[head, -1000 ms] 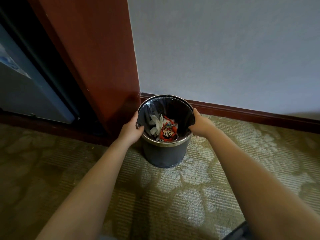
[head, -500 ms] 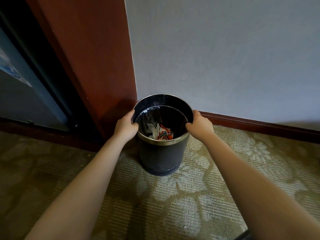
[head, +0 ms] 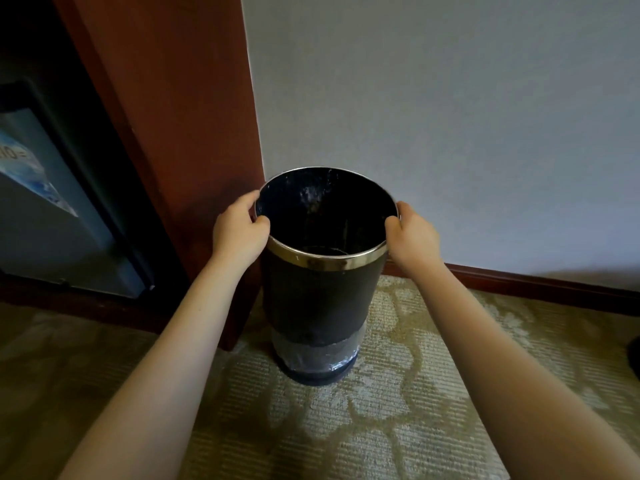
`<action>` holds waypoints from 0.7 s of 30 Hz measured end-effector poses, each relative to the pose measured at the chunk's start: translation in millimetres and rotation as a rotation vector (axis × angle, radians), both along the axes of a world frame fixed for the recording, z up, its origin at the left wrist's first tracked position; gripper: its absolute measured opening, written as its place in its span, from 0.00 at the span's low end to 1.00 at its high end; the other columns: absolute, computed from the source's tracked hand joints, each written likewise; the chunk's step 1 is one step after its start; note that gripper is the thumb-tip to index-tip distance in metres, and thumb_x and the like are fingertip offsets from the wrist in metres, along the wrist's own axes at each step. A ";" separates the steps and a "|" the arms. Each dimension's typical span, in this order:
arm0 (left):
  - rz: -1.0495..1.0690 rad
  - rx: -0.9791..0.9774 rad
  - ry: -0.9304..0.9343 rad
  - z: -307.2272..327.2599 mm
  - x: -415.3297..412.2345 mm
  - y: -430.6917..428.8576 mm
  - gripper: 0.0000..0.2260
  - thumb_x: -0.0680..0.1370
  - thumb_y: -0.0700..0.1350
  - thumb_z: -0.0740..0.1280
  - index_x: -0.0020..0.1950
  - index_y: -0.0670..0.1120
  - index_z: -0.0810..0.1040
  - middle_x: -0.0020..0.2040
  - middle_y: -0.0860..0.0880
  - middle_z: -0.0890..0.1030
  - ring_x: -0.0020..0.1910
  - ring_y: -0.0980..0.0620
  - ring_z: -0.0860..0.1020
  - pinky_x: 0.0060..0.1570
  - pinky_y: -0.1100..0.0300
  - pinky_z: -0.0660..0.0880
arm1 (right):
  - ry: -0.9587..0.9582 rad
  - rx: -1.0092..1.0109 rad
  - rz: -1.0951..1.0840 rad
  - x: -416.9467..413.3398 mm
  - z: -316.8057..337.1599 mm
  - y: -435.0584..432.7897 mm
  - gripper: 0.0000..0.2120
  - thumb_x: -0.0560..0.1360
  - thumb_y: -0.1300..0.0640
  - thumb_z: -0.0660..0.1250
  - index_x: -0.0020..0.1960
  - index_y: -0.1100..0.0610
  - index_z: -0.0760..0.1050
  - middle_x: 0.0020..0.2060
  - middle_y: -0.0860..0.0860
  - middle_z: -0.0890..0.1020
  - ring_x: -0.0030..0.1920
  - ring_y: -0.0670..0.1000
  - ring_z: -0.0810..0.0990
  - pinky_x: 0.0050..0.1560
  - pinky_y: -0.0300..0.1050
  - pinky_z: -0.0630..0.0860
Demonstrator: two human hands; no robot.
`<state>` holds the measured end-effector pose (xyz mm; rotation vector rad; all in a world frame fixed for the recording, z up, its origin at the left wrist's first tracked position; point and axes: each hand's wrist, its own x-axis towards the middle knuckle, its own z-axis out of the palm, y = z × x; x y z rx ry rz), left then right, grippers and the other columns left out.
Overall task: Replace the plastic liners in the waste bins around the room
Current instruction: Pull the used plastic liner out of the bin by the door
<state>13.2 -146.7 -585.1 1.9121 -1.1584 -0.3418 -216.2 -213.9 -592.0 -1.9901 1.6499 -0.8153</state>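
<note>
While gripping the outer sleeve (head: pixel 318 292) by its brass rim, left hand (head: pixel 239 230) and right hand (head: pixel 414 233) both clenched over it, could snag the plastic liner (head: pixel 315 353) and topple the inner bin (head: pixel 318 375) at the carpet's (head: pixel 433 393) far edge.

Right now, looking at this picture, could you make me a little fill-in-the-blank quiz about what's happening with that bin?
1. The left hand and the right hand both grip the black outer shell by its metal ____.
2. The plastic liner shows ____ the shell's lower edge.
3. The floor around the bin is covered in patterned ____.

Missing words: rim; below; carpet.
</note>
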 end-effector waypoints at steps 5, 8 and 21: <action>0.036 -0.093 -0.064 43.6 -11.6 0.7 0.21 0.78 0.40 0.61 0.72 0.49 0.70 0.65 0.47 0.77 0.64 0.48 0.74 0.61 0.55 0.70 | -0.060 -0.061 -0.009 -9.1 41.3 1.0 0.14 0.80 0.61 0.53 0.59 0.64 0.72 0.47 0.61 0.80 0.46 0.62 0.76 0.41 0.50 0.67; 0.031 -0.150 -0.082 63.0 -16.9 -0.5 0.22 0.77 0.40 0.62 0.71 0.49 0.70 0.63 0.47 0.78 0.63 0.49 0.75 0.63 0.54 0.70 | -0.085 -0.121 -0.017 -16.9 63.3 2.6 0.15 0.80 0.61 0.53 0.63 0.64 0.71 0.51 0.62 0.80 0.49 0.63 0.76 0.44 0.52 0.68; -0.208 -0.308 0.162 59.2 -83.6 -85.1 0.25 0.75 0.35 0.61 0.71 0.51 0.71 0.66 0.55 0.76 0.66 0.56 0.73 0.68 0.50 0.70 | -0.052 -0.260 -0.244 -98.1 68.1 -22.9 0.20 0.80 0.61 0.52 0.72 0.58 0.64 0.41 0.55 0.75 0.38 0.57 0.69 0.41 0.46 0.62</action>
